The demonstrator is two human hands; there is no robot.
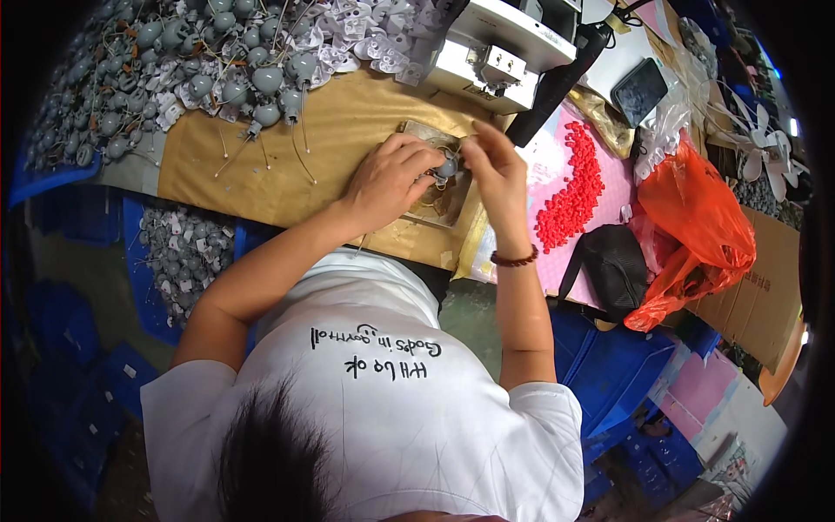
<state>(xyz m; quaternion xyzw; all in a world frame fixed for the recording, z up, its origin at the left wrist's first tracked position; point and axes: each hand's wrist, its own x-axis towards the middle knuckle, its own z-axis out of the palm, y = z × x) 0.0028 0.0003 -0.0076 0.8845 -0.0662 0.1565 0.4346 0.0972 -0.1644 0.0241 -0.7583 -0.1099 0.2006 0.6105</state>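
Observation:
My left hand (396,177) is closed on a grey rounded plastic part with thin wires (447,166), its thumb and fingers at the near side of it. The part is held just over a worn metal plate (437,207) on the brown-covered bench. Right beside it, my right hand (498,178) is raised with thumb and fingertips pinched together; anything between them is too small to make out. A beaded bracelet (515,258) circles my right wrist.
Grey wired parts (265,80) and white plastic pieces (370,33) heap at the back left. A white machine (491,63) stands beyond my hands. Small red pieces (574,193), a phone (639,92), a black bag (611,268) and a red plastic bag (696,213) lie right.

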